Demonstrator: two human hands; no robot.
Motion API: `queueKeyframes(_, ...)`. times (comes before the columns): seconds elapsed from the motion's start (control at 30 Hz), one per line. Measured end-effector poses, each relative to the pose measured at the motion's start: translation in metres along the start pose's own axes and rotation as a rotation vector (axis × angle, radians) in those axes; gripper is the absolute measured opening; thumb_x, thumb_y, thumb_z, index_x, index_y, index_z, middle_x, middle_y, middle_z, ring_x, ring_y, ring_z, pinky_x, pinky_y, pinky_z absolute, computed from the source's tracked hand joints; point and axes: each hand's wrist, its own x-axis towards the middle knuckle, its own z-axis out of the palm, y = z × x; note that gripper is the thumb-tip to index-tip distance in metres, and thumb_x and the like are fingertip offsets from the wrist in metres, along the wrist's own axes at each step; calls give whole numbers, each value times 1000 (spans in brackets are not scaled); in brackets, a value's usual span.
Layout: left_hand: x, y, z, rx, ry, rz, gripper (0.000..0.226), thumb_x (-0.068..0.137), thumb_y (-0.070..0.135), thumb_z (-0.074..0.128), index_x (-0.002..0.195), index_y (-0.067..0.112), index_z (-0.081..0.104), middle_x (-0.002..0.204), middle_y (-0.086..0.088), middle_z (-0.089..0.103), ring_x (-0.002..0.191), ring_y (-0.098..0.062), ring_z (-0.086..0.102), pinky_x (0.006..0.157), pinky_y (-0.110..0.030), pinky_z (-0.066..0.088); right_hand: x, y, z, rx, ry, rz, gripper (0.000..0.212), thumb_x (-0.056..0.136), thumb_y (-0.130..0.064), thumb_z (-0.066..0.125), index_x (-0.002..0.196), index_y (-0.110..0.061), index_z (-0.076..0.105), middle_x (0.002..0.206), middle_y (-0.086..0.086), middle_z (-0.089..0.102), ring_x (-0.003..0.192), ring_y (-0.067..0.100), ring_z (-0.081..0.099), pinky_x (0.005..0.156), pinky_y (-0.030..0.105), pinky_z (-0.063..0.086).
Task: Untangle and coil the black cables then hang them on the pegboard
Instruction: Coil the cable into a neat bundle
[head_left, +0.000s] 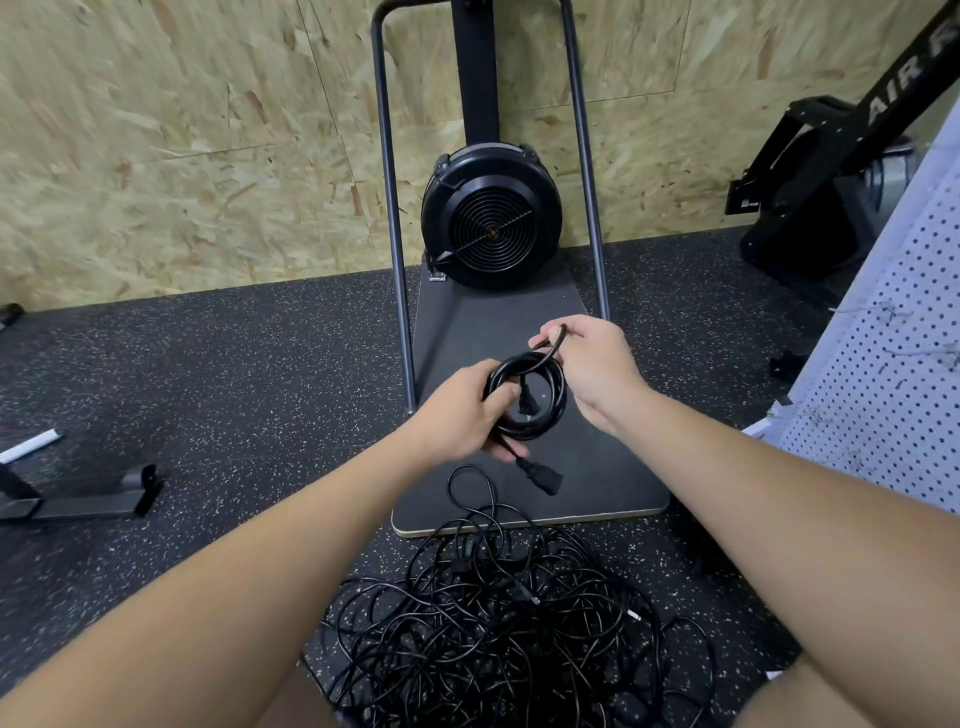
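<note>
From the head view, white letters "AIR" show on a black machine (852, 171) by the wall, the left hand (462, 415) curls around the coiled black cable (527, 397), the right hand (592, 369) pinches its loose end, above the tangled cable pile (498, 623) on the floor, with the pegboard (893, 364) at right.

Black fan machine (491, 228) on a dark platform (613, 467), far centre; speckled rubber floor (234, 389); chipboard wall (182, 130) beyond.

Even, soft indoor light; faint shadows; wide-angle bending at edges; slight blur toward left edge.
</note>
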Motion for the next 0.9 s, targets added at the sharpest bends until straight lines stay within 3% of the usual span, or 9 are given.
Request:
queueKeyframes(0.1, -4, -3, 1, -88, -43, -25, 27, 117, 19, 52, 127, -7, 52, 111, -36, 71, 84, -45, 81, 62, -42, 69, 2, 3, -6, 69, -116, 65, 21, 111, -6, 57, 100, -4, 75, 97, 12, 81, 89, 25, 72, 87, 42, 55)
queueKeyframes(0.17, -4, -4, 0, -101, -28, -21, 29, 116, 18, 54, 123, -10, 53, 106, -34, 72, 83, -45, 81, 62, -43, 69, 3, 3, -12, 97, -169, 86, 19, 112, -7, 57, 104, -3, 74, 100, 12, 82, 91, 28, 71, 90, 47, 50)
queueKeyframes(0.3, -3, -7, 4, -114, 39, -20, 25, 115, 17, 55, 120, -8, 55, 90, -14, 67, 80, -46, 81, 59, -43, 68, 5, -2, -21, 144, -258, 98, 16, 112, -1, 56, 116, 3, 70, 107, 16, 80, 91, 21, 78, 95, 43, 60)
queueKeyframes(0.5, 1, -3, 16, -149, 54, -6, 12, 115, 17, 57, 115, 5, 55, 93, -16, 65, 77, -48, 80, 52, -40, 65, 7, -1, -24, 166, -196, 129, 15, 110, 3, 56, 115, 6, 70, 106, 20, 79, 98, 23, 79, 94, 37, 66)
queueKeyframes(0.6, 2, -5, 16, -181, 5, -26, 19, 115, 18, 58, 114, -1, 56, 97, -27, 70, 81, -49, 80, 56, -40, 67, 6, -2, -24, 220, -222, 144, 15, 110, 2, 57, 115, 6, 71, 110, 23, 79, 98, 23, 79, 85, 29, 65)
queueKeyframes(0.67, 0, -7, 15, -215, -17, -36, 24, 114, 19, 59, 114, -5, 58, 102, -34, 73, 84, -50, 80, 56, -38, 66, 6, -3, -24, 218, -269, 139, 15, 110, 3, 57, 114, 3, 71, 110, 19, 80, 101, 24, 79, 89, 31, 64)
queueKeyframes(0.77, 1, -11, 13, -206, 27, -47, 25, 114, 19, 58, 112, -6, 59, 104, -37, 72, 82, -49, 80, 53, -35, 64, 3, -2, -23, -21, -292, 62, 17, 108, -3, 61, 118, -9, 74, 114, 8, 82, 111, 22, 78, 101, 36, 60)
queueKeyframes(0.9, 6, -16, 9, -190, 178, -59, 23, 114, 17, 57, 113, -6, 58, 96, -27, 74, 76, -48, 80, 50, -36, 62, -10, -6, -24, -560, -79, -91, 8, 104, -25, 68, 112, -26, 67, 105, -6, 71, 94, 12, 69, 69, 25, 49)
